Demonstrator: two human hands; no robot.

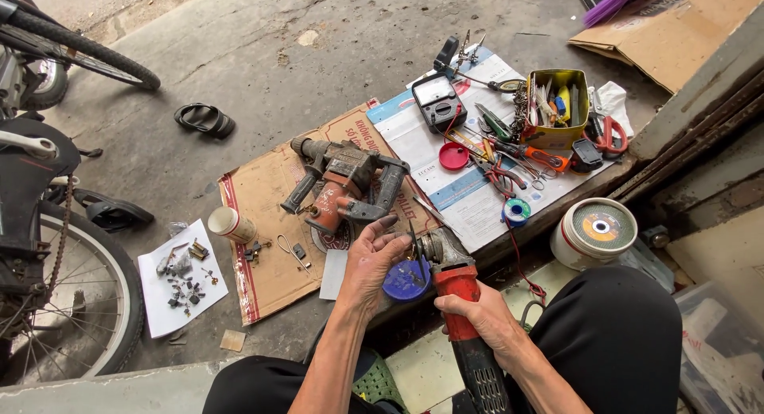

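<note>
- While right hand (487, 317) clamps the red, ribbed angle grinder (458, 290), left hand (372, 259) is open, fingertips on its thin disc (417, 253).
- Round blue lid (404, 283) beneath, possibly plastic.

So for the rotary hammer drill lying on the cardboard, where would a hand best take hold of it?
Probably the rear loop handle of the rotary hammer drill, coming from above on the side nearest the person. That handle faces them and lies clear, while the nose end points away toward the sandal.
</note>
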